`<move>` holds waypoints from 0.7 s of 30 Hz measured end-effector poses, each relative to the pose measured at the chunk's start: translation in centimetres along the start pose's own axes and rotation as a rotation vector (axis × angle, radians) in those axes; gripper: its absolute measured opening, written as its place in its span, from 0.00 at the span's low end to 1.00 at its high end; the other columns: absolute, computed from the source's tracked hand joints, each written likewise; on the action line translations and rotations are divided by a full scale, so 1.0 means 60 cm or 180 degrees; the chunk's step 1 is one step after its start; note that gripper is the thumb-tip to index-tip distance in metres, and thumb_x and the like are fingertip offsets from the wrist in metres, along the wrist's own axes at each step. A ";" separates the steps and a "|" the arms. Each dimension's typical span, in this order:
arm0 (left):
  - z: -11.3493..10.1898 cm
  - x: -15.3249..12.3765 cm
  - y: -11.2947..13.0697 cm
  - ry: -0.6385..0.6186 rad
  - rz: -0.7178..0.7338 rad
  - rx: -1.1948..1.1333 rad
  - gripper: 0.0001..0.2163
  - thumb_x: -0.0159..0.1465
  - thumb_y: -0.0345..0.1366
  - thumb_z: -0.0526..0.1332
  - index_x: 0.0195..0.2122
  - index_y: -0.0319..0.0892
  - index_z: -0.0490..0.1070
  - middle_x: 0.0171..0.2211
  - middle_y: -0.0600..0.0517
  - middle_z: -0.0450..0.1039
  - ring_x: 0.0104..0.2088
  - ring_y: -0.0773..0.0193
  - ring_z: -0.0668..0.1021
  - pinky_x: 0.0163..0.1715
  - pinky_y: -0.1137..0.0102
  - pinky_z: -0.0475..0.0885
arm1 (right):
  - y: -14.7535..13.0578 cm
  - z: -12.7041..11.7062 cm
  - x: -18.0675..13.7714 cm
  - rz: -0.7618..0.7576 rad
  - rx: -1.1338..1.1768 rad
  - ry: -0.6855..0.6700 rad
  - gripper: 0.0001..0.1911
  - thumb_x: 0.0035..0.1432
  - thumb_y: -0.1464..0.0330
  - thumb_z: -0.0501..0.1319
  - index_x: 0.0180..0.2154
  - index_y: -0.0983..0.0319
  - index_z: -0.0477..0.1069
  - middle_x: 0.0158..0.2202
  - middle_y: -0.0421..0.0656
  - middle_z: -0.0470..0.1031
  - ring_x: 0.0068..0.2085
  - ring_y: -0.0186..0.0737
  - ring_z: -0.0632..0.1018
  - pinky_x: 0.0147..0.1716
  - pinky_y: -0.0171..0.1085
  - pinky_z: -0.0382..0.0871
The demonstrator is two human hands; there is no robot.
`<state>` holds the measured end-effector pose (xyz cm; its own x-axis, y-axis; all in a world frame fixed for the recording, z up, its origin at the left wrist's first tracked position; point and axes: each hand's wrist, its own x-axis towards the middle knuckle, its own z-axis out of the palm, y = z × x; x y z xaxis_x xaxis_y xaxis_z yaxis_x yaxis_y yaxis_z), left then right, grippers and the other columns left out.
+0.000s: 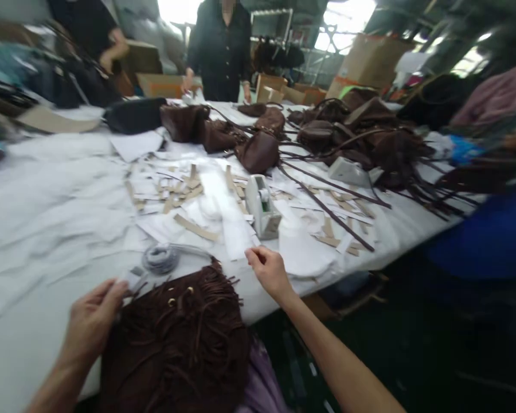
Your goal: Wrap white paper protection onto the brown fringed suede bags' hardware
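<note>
A dark brown fringed suede bag (180,338) with small gold studs lies at the near edge of the white table (34,229). My left hand (92,318) rests at the bag's upper left corner, its fingers pinched on a small pale piece that I cannot name. My right hand (269,269) is beyond the bag's right side, fingers curled in a pinch near a white paper strip (236,235); what it holds, if anything, is hidden. A white tape dispenser (262,206) stands just past the right hand. A grey coil of cord (160,258) lies above the bag.
Paper scraps and tan card strips (195,228) litter the table's middle. Several brown leather bags (258,150) with long straps are piled at the back and right. Two people in dark clothes (221,49) stand at the far side. Cardboard boxes (372,57) stand behind.
</note>
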<state>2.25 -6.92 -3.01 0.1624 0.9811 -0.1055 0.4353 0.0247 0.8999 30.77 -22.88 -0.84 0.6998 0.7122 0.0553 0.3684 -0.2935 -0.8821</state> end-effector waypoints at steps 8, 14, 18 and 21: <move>-0.002 -0.006 0.019 -0.0682 0.0788 -0.0300 0.14 0.61 0.45 0.58 0.33 0.40 0.75 0.25 0.54 0.72 0.28 0.63 0.73 0.29 0.74 0.67 | -0.154 0.165 -0.068 -0.0659 0.0762 -0.1623 0.13 0.60 0.62 0.57 0.33 0.63 0.77 0.29 0.41 0.77 0.31 0.35 0.74 0.33 0.31 0.65; -0.010 -0.016 0.017 -0.0753 0.1014 -0.0519 0.12 0.62 0.43 0.58 0.35 0.41 0.76 0.27 0.53 0.74 0.30 0.61 0.74 0.32 0.73 0.67 | -0.176 0.217 -0.075 -0.0491 0.0540 -0.1500 0.16 0.59 0.61 0.57 0.29 0.65 0.78 0.24 0.41 0.75 0.26 0.34 0.72 0.27 0.31 0.61; -0.012 -0.017 0.017 -0.0841 0.1072 -0.0638 0.12 0.63 0.43 0.57 0.37 0.41 0.76 0.28 0.53 0.75 0.31 0.61 0.74 0.33 0.73 0.67 | -0.171 0.236 -0.078 -0.0463 0.0288 -0.1287 0.17 0.58 0.59 0.58 0.27 0.64 0.78 0.24 0.41 0.76 0.27 0.36 0.73 0.27 0.32 0.60; -0.016 -0.019 0.018 -0.0848 0.1094 -0.0668 0.13 0.64 0.43 0.56 0.39 0.41 0.75 0.29 0.53 0.75 0.31 0.61 0.74 0.33 0.73 0.68 | -0.168 0.248 -0.080 -0.0430 0.0150 -0.1158 0.18 0.56 0.58 0.59 0.25 0.64 0.77 0.23 0.41 0.76 0.26 0.36 0.74 0.26 0.32 0.59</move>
<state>1.70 -7.82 -1.50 0.4987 0.8565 0.1331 0.1329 -0.2273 0.9647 14.58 -13.84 0.82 0.3811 0.9245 0.0104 0.4079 -0.1580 -0.8993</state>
